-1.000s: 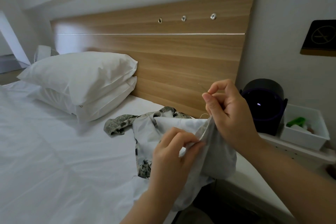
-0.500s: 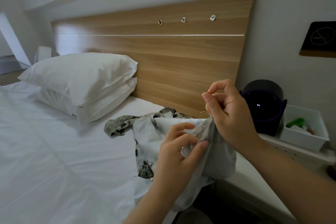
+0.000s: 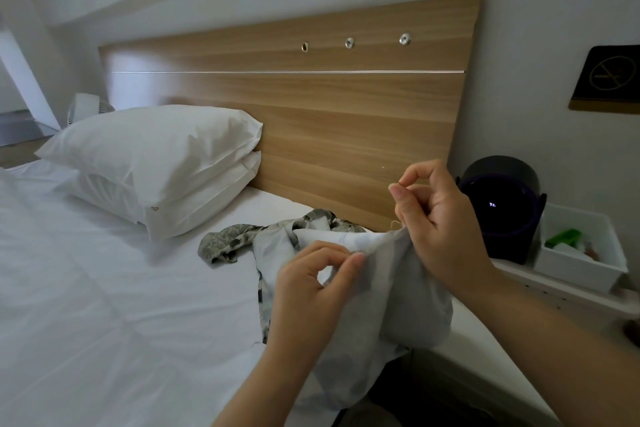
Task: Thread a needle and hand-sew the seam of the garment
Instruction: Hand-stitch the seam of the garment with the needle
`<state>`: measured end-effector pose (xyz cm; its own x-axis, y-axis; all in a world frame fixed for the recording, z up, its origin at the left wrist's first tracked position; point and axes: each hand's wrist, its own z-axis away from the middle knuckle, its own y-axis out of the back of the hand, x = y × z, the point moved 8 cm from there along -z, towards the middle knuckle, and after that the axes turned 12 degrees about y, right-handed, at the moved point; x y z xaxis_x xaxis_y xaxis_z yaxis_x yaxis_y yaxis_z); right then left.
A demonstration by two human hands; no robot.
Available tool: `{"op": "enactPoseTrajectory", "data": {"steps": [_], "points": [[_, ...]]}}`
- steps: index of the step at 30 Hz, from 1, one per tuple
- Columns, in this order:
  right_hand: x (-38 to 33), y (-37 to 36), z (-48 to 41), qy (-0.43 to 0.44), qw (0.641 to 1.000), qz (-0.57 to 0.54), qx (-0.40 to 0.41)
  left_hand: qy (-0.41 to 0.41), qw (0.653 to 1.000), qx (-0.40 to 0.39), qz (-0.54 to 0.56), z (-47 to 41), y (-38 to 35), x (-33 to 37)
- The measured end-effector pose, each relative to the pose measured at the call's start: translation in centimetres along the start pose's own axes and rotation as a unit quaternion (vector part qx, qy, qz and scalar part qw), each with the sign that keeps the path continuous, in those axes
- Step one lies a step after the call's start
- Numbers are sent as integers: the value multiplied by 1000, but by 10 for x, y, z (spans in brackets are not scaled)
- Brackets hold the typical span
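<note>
The thin metal needle [image 3: 399, 184] in our right hand's [image 3: 436, 218] pinch is almost too fine to see. Our left hand [image 3: 308, 291] covers part of the pale grey cloth garment [image 3: 398, 295] it pinches. The right edge cuts off the dark square wall sign [image 3: 609, 80].

The left hand [image 3: 311, 291] pinches a fold of the pale garment [image 3: 408, 298] between thumb and forefinger. Just above it, the right hand [image 3: 440, 218] pinches a thin needle [image 3: 394, 179], its lower fingers gripping the cloth's edge. The garment trails onto the white bed [image 3: 104, 288] below a wooden headboard [image 3: 346, 121].
</note>
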<state>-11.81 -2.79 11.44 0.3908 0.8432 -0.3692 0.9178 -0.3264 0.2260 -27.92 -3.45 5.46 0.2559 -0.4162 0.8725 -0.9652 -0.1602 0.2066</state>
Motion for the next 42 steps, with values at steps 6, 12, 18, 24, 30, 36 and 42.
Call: {"op": "enactPoseTrajectory", "data": {"steps": [6,12,18,24,30,36,42], "points": [[-3,0,0,4,999,25,27,42,998,39,39,-9,16,1],[-13,4,-13,20,994,49,96,36,995,-39,-83,-29,16,25],[-11,-15,20,-2,995,10,104,68,979,-91,-167,-11,-3,7],[4,-11,47,-64,991,3,121,126,982,-120,-68,10,-8,-24],[-3,-7,49,-57,991,-26,118,172,969,-173,37,7,-12,-26],[3,-2,52,-88,987,-23,134,135,981,-126,62,3,-5,-23],[14,-4,59,-145,982,-44,112,86,983,-164,10,4,-15,-20]]}}
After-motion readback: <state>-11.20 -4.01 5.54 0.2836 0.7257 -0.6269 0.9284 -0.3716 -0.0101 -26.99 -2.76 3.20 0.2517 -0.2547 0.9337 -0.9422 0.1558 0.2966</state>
